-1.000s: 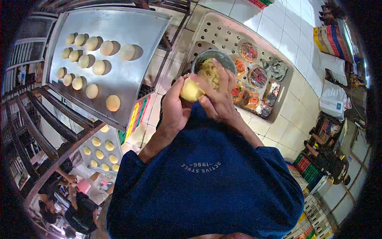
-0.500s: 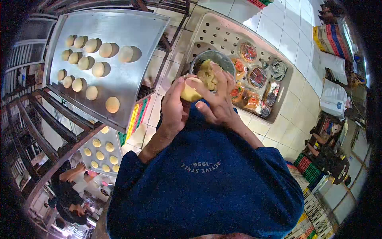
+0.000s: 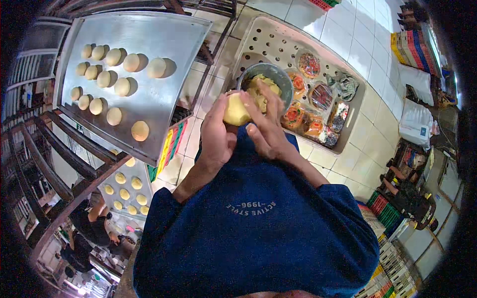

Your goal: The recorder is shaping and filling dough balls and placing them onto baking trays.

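One yellow dough piece [image 3: 234,111] is in the middle of the scene, held by the curved left hand [image 3: 216,136], while the right hand [image 3: 268,131], a little blurred, is open with its fingers stretched over the right side of this piece. Just beyond the hands there is one grey bowl [image 3: 284,79] with yellow filling [image 3: 268,84], and one pale crate [image 3: 278,32] shows at least six wrapped packs [image 3: 309,65] to the right of it. At left, one metal tray [image 3: 149,37] carries fourteen dough balls [image 3: 113,56], and nearer, one lower tray [image 3: 130,172] shows at least nine.
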The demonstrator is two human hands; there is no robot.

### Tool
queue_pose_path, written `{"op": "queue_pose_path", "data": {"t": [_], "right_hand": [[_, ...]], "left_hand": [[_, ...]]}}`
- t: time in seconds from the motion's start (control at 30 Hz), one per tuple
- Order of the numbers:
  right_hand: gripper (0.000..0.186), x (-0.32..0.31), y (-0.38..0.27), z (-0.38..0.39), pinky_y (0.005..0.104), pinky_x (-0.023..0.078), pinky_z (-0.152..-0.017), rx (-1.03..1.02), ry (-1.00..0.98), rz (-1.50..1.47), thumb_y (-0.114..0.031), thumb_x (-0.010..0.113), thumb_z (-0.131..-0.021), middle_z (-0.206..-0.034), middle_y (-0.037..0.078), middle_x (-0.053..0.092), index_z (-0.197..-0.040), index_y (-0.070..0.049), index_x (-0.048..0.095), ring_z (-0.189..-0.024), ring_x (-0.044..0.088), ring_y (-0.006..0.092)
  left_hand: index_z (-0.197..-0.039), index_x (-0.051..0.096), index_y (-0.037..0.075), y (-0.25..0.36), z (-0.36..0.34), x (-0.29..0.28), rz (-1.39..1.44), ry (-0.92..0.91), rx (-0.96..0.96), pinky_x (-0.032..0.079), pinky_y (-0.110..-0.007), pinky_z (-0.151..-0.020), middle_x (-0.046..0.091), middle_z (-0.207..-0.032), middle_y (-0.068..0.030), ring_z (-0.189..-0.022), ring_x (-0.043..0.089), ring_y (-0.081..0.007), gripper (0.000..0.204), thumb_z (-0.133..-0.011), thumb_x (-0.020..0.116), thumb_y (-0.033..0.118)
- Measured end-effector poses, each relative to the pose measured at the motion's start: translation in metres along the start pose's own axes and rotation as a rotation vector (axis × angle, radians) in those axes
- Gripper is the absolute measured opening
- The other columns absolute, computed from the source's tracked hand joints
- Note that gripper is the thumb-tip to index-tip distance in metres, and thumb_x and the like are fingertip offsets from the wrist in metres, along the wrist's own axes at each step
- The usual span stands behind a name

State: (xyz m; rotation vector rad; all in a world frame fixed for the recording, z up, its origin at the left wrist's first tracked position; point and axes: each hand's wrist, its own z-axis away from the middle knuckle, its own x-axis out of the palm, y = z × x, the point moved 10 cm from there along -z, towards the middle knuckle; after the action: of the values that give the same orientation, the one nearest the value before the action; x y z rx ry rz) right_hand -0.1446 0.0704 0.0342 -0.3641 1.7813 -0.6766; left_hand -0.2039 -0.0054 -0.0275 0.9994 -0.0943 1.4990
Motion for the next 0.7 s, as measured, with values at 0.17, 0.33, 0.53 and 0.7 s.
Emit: {"op": "queue_pose_path", "data": {"t": [0.17, 0.33, 0.53, 0.7], "right_hand": [[0.063, 0.034, 0.034, 0.0, 0.0421, 0.011, -0.115, 0.301, 0.06, -0.909, -0.047, 0.019, -0.099, -0.151, 0.017, 0.023, -0.145, -0.006, 0.032, -0.14, 0.02, 0.0315], [0.062, 0.034, 0.044, 0.0, 0.0393, 0.014, -0.115, 0.364, 0.067, -1.199, -0.039, 0.011, -0.102, -0.152, 0.016, 0.023, -0.14, 0.003, 0.035, -0.14, 0.023, 0.0292], [0.071, 0.002, 0.043, -0.019, 0.04, 0.022, -0.111, 0.215, 0.134, -0.949, -0.047, 0.008, -0.101, -0.146, 0.016, 0.033, -0.129, 0.003, 0.05, -0.132, 0.033, 0.0277], [0.08, 0.016, 0.047, -0.036, 0.0394, 0.024, -0.109, 0.232, -0.01, -0.973, -0.05, 0.003, -0.099, -0.145, 0.015, 0.033, -0.121, 0.003, 0.058, -0.13, 0.035, 0.0274]], "left_hand": [[-0.125, 0.05, -0.001, 0.001, -0.005, -0.001, 0.156, -0.048, 0.091, 0.044, -0.037, -0.099, 0.058, -0.122, -0.0135, -0.114, 0.055, -0.0218, 0.045, -0.102, 0.035, 0.034], [-0.129, 0.047, -0.002, 0.001, -0.004, 0.003, 0.188, -0.077, 0.074, 0.042, -0.036, -0.101, 0.057, -0.122, -0.0141, -0.116, 0.054, -0.0218, 0.049, -0.103, 0.03, 0.035], [-0.132, 0.044, -0.002, 0.01, 0.001, 0.013, -0.015, -0.167, 0.097, 0.039, -0.033, -0.102, 0.056, -0.124, -0.0119, -0.116, 0.053, -0.0193, 0.058, -0.103, 0.023, 0.043], [-0.131, 0.045, -0.001, -0.003, -0.001, 0.01, 0.025, -0.219, -0.027, 0.04, -0.031, -0.1, 0.057, -0.124, -0.0107, -0.114, 0.054, -0.0176, 0.061, -0.102, 0.02, 0.047]]}}
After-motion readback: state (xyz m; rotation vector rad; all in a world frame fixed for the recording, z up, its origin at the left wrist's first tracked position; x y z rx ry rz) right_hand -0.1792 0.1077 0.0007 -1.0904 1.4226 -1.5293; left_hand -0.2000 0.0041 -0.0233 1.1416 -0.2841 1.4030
